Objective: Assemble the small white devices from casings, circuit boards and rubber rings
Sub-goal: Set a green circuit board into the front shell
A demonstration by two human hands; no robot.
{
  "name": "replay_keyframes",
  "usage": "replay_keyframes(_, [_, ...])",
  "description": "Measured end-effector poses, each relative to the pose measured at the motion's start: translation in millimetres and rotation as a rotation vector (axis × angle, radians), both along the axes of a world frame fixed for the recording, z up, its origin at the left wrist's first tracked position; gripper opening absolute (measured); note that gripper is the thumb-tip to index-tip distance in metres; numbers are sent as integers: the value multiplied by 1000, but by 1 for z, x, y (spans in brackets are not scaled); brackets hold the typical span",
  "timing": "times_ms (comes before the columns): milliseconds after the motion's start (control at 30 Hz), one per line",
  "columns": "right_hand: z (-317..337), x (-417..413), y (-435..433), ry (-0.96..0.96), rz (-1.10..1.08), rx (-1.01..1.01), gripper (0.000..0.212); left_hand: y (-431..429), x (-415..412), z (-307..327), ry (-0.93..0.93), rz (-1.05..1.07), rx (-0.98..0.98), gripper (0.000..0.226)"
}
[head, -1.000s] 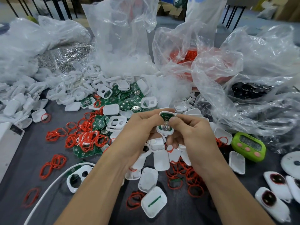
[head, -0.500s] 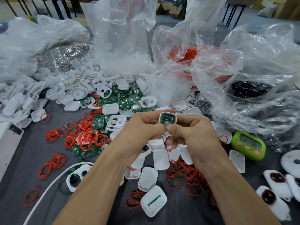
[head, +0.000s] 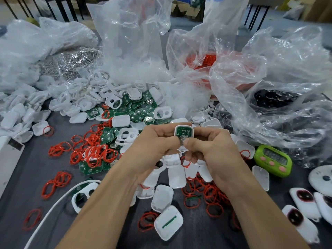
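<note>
Head view: we pinch a white casing (head: 184, 126) between left hand (head: 152, 142) and right hand (head: 215, 150), fingers curled round it. Rubber rings (head: 93, 151) lie at its nine o'clock.

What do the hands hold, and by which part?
One small white plastic casing with a green circuit board inside: the left hand pinches its left edge, the right hand its right edge.

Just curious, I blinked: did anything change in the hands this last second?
Barely. Left hand and right hand keep their grip on the white casing, thumbs shifting slightly over the green circuit board inside it. Nothing picked up or released; green timer and parts piles unmoved.
</note>
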State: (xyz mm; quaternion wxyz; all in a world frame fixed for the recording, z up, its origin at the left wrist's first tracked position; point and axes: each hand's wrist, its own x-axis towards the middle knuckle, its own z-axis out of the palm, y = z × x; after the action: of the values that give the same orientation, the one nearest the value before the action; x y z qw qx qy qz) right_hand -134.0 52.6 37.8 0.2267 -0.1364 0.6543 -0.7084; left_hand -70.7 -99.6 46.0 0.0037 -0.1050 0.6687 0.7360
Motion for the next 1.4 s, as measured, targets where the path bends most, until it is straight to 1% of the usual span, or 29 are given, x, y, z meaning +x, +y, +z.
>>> replay_keyframes(167, [1, 1, 0, 9, -29, 7, 29, 3, -2, -4, 37, 17, 25, 45])
replay_keyframes(300, [0, 1, -1, 26, -38, 13, 24, 2, -2, -5, 57, 10, 64, 42])
replay_keyframes(367, [0, 2, -2, 42, -41, 13, 25, 3, -2, -6, 70, 37, 34, 42])
replay_keyframes(433, [1, 4, -2, 56, -38, 14, 29, 5, -3, -7, 80, 54, -25, 40])
replay_keyframes(500, [1, 4, -2, 65, -42, 21, 33, 6, -4, -8, 87, 62, -45, 38])
replay_keyframes(667, [0, 5, -4, 54, -60, 36, 27, 5, -3, -9, 78, 81, -81, 36])
replay_keyframes(800, [0, 5, -5, 43, -40, 45, 25, 3, -4, -8, 26, 91, -65, 33])
replay_keyframes(967, [1, 7, -4, 105, 4, 69, 17, 3, -4, -6, -4, 125, 55, 25])
replay_keyframes(1033, [1, 8, -4, 132, 7, 97, 15, 5, -4, -6, -11, 165, 52, 22])
replay_keyframes(1133, [1, 9, -4, 148, 2, 122, 15, 6, -4, -7, 0, 179, 49, 16])
replay_keyframes(1333, [1, 8, -4, 124, 12, 93, 17, 7, -4, -6, 34, 194, 57, 15])
replay_keyframes(1400, [0, 7, -4, 112, 16, 78, 24, 8, -4, -5, 40, 202, 41, 16])
